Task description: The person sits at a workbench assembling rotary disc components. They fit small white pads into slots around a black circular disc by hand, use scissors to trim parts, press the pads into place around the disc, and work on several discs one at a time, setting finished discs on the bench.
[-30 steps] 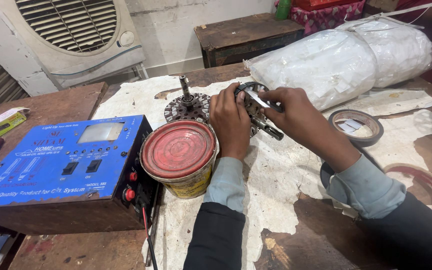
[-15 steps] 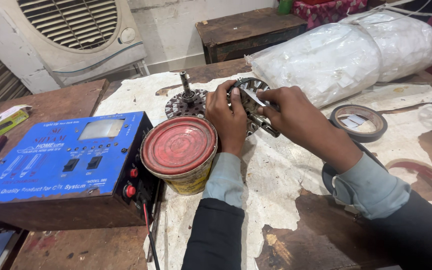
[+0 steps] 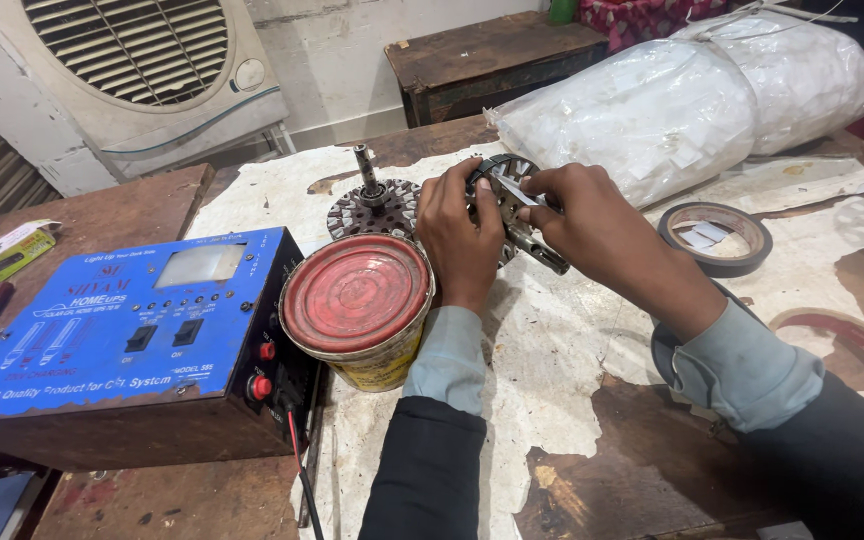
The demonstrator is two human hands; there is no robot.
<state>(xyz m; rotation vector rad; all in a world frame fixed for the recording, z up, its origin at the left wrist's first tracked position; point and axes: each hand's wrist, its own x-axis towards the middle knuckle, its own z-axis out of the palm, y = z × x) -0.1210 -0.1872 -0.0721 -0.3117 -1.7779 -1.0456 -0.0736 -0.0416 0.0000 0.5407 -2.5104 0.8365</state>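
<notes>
While both hands grip slotted motor core (image 3: pixel 500 205), little changed since a second ago: left hand (image 3: pixel 462 225) steadies, right hand (image 3: pixel 592 215) still pinches white strip (image 3: pixel 514 190).

Blue box-shaped power unit (image 3: pixel 117 325) is sitting at the left of the bench, its top panel carrying white print and a small pale rectangular screen (image 3: pixel 199 266) near its far edge. Just right of it a round tin (image 3: pixel 359 310) is standing, red lid, yellow printed wall. Far left of the unit a small green-yellow packet (image 3: pixel 2 255) is lying. Well right of the unit, big clear plastic bags (image 3: pixel 692 95) of white pieces are lying.
</notes>
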